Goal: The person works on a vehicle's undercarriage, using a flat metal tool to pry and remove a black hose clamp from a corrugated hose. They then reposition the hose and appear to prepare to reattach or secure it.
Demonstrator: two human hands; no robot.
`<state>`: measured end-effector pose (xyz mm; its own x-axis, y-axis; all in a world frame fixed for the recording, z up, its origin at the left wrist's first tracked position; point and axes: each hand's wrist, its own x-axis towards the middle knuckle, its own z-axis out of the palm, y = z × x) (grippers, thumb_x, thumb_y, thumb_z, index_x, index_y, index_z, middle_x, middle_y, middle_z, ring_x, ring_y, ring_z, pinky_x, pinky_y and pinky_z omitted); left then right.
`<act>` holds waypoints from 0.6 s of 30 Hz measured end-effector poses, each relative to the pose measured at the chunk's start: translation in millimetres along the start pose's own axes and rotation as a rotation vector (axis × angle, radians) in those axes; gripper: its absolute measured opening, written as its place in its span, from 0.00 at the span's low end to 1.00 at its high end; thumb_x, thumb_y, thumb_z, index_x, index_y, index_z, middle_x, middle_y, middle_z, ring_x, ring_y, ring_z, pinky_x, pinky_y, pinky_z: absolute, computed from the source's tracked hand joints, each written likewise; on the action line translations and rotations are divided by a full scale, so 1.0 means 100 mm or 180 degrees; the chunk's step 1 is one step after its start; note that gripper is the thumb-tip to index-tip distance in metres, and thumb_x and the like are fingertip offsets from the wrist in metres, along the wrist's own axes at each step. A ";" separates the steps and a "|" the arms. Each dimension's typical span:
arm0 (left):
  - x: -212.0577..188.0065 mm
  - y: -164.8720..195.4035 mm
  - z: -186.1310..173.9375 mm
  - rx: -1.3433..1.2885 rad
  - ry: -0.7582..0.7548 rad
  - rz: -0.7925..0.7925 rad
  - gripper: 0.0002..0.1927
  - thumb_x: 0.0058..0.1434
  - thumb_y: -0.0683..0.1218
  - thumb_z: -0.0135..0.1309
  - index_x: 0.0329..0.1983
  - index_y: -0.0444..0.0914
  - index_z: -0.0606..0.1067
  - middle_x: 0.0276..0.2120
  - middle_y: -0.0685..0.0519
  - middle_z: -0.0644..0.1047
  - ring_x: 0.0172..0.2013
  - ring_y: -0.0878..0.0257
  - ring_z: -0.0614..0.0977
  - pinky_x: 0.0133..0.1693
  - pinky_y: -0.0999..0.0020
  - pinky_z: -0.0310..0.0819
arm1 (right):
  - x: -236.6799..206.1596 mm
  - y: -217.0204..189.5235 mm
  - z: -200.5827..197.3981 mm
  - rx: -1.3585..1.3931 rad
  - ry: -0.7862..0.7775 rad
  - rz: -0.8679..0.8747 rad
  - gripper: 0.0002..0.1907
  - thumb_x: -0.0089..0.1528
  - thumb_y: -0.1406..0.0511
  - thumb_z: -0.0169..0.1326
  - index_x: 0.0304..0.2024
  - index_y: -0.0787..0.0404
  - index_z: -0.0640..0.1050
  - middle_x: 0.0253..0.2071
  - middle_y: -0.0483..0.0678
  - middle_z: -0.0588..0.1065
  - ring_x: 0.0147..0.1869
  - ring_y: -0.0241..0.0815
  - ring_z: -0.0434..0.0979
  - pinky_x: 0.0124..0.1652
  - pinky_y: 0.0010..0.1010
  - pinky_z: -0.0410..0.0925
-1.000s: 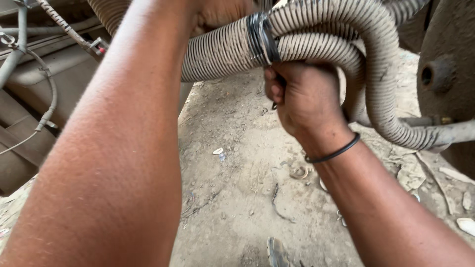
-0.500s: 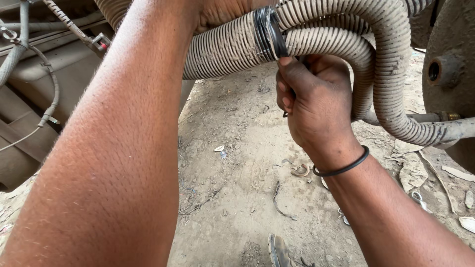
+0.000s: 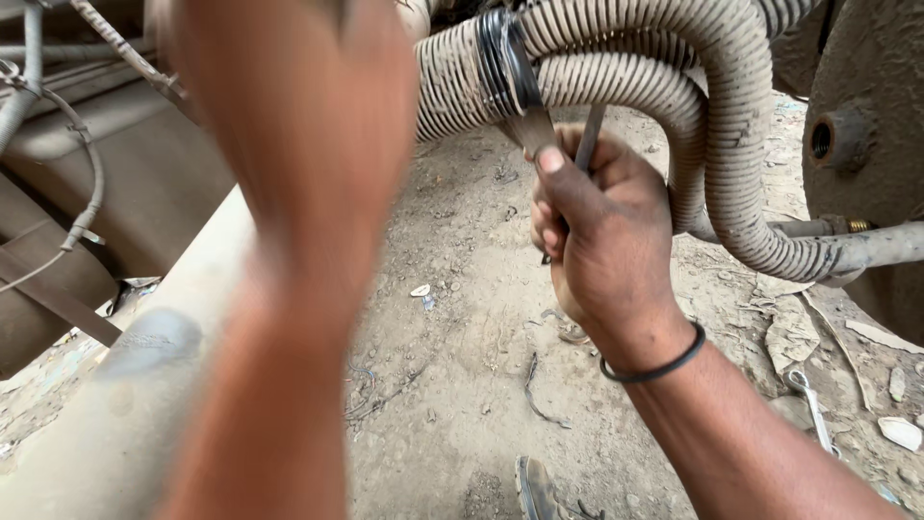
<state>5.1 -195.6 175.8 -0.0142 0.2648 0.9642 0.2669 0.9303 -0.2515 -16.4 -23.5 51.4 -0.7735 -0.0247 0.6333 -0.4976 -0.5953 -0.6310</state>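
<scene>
Overhead, ribbed hose [image 3: 674, 58], dusty beige, arching from upper left across to the right and curling down in a loop toward a metal pipe [image 3: 876, 246] at the right edge. Below and left, big pale tube [image 3: 125, 404] running diagonally into the near corner, with brown panels and thin lines [image 3: 82, 207] behind it. Beyond, dirt ground [image 3: 462, 318] strewn with scraps and pebbles. Up front, left arm [image 3: 289, 250] blurred, filling the middle-left and reaching upward; left hand out of sight at the top edge, so grip cannot be told. Right of centre, right hand [image 3: 606, 231] closed in a fist round a thin dark tool [image 3: 589, 140], thumb pressed up along it, shaft rising out of the fist just under the hose. Directly above the fist, dark clamp [image 3: 505, 58] ringing the hose, its metal tab [image 3: 531, 130] hanging down and touching the thumb tip. On the right wrist, black band [image 3: 654, 364]. Lower right on the ground, small wrench [image 3: 813, 404] lying near flat stone chips. At the bottom edge, another dark tool tip [image 3: 534, 486], partly cut off.
</scene>
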 end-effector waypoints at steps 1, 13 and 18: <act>-0.14 0.15 -0.08 -0.0190 0.0428 -0.0121 0.06 0.71 0.42 0.51 0.36 0.38 0.74 0.29 0.55 0.76 0.27 0.66 0.75 0.27 0.75 0.71 | -0.02 0.00 0.00 0.0069 -0.0005 -0.0034 0.08 0.69 0.65 0.56 0.45 0.64 0.74 0.26 0.39 0.67 0.24 0.28 0.64 0.24 0.20 0.62; -0.84 1.03 0.10 -0.3517 -0.0235 -0.2322 0.09 0.73 0.47 0.54 0.45 0.36 0.80 0.37 0.53 0.81 0.37 0.68 0.81 0.41 0.72 0.79 | -0.50 0.03 -0.08 0.0273 0.0026 0.0025 0.07 0.70 0.69 0.52 0.46 0.68 0.75 0.27 0.42 0.68 0.25 0.29 0.64 0.25 0.20 0.60; -0.78 1.10 0.00 -0.4031 -0.0255 -0.2371 0.09 0.75 0.44 0.51 0.43 0.35 0.79 0.33 0.54 0.81 0.33 0.69 0.80 0.36 0.74 0.78 | -0.59 -0.06 -0.13 0.0089 -0.0061 -0.0083 0.08 0.70 0.70 0.52 0.49 0.70 0.75 0.27 0.43 0.69 0.27 0.29 0.64 0.26 0.20 0.59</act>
<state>35.2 -113.9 72.7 -0.5643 -0.1130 0.8178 0.8209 0.0282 0.5704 26.9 -8.1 11.6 -0.7526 -0.0240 0.6580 -0.5061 -0.6182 -0.6014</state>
